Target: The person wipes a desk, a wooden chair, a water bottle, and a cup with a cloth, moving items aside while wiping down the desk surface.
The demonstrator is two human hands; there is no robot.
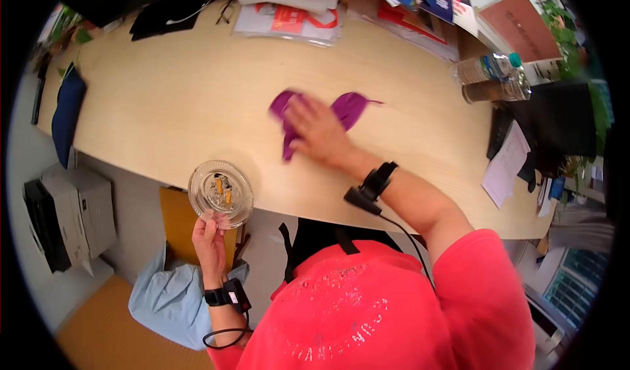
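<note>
A purple cloth (350, 109) lies crumpled on the light wooden desk (164, 88). My right hand (319, 132) rests on top of it, palm down with the fingers spread and slightly blurred; parts of the cloth show on both sides of the hand. At the desk's front edge, my left hand (210, 235) grips the rim of a round glass ashtray (221, 194) between thumb and fingers. Cigarette butts and ash lie inside the ashtray. Both wrists carry black bands with cables.
Packed papers (289, 19) and brochures line the desk's back edge. Two plastic bottles (495, 91) stand at the right, near a pink notepad (506, 163) and a dark monitor. A dark blue item (68, 115) lies at the left edge. Below are a printer (82, 216) and a chair.
</note>
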